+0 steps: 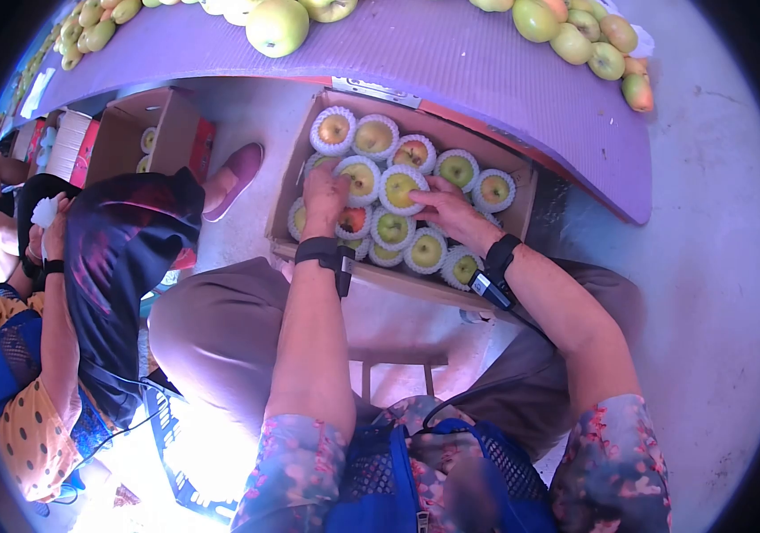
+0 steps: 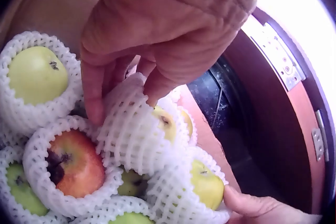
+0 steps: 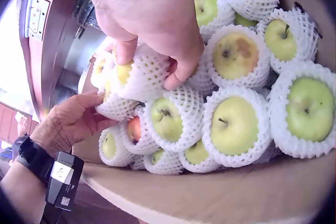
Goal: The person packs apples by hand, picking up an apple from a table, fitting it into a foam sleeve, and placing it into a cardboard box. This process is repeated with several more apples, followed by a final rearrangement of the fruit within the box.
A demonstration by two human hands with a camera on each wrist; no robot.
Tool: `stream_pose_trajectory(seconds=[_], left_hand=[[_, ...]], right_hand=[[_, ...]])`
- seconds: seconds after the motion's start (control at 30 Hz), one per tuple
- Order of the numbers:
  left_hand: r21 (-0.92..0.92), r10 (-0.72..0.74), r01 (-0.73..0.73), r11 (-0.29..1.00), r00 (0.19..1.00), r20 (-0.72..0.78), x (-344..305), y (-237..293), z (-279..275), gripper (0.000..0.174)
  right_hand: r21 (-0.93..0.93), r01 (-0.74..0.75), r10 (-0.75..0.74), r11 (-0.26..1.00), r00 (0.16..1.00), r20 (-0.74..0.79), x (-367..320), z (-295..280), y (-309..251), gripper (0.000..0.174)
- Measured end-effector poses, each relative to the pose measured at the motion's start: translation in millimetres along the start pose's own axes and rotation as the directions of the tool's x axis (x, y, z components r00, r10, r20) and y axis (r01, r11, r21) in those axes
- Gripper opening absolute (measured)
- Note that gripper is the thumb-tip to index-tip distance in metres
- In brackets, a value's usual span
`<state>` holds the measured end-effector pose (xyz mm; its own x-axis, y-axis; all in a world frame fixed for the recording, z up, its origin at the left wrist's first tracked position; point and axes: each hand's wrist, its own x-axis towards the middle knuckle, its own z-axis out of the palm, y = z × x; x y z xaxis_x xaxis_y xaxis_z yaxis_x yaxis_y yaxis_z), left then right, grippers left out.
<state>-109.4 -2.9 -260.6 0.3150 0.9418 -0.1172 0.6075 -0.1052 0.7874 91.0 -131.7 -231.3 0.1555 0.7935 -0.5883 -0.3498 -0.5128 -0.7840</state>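
Apples in white foam nets fill a cardboard box (image 1: 286, 209) before the person's knees. The left hand (image 1: 324, 197) pinches the net of a yellow-green apple (image 1: 358, 180) in the upper layer; its fingertips show at the net's gathered end in the left wrist view. Beside it, the right hand (image 1: 455, 213) grips another netted yellow-green apple (image 1: 399, 188), thumb and fingers on either side in the right wrist view. The two held apples sit side by side over the others. A reddish netted apple (image 2: 79, 163) lies near the left fingertips.
A purple-covered table (image 1: 451, 53) with loose apples (image 1: 278, 27) along it overhangs the box's far side. At left, another person (image 1: 42, 355) sits beside an open cardboard box (image 1: 153, 133). A bright plastic crate (image 1: 175, 453) stands at lower left.
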Motion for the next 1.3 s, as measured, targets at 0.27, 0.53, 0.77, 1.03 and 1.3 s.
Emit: stream_pose_trajectory(seconds=[0.27,0.53,0.77,1.03,1.3], left_hand=[[0.118,-0.088,0.093,0.989,0.995,-0.05,-4.6,18.6,-1.0,0.046],[0.091,-0.045,0.055,0.994,0.993,-0.112,-6.9,15.0,12.0,0.042],[0.071,-0.068,0.075,0.995,0.992,-0.104,-12.8,16.7,9.6,0.042],[0.087,-0.118,0.138,0.987,0.972,-0.204,-19.0,19.9,2.4,0.043],[-0.074,-0.145,0.129,0.989,0.945,-0.295,-23.6,44.1,-30.4,0.032]], right_hand=[[-0.008,0.015,-0.014,1.0,0.998,0.061,4.1,3.9,1.0,0.042],[-0.067,-0.036,0.038,0.997,0.999,0.032,-3.4,5.7,-4.8,0.045],[-0.304,-0.076,0.073,0.95,0.997,-0.019,-12.1,8.4,-18.7,0.058],[-0.365,-0.088,0.075,0.927,0.996,-0.05,-18.9,-1.0,-23.3,0.064],[-0.856,0.063,-0.059,0.513,0.998,0.039,-64.2,-0.4,-85.1,0.045]])
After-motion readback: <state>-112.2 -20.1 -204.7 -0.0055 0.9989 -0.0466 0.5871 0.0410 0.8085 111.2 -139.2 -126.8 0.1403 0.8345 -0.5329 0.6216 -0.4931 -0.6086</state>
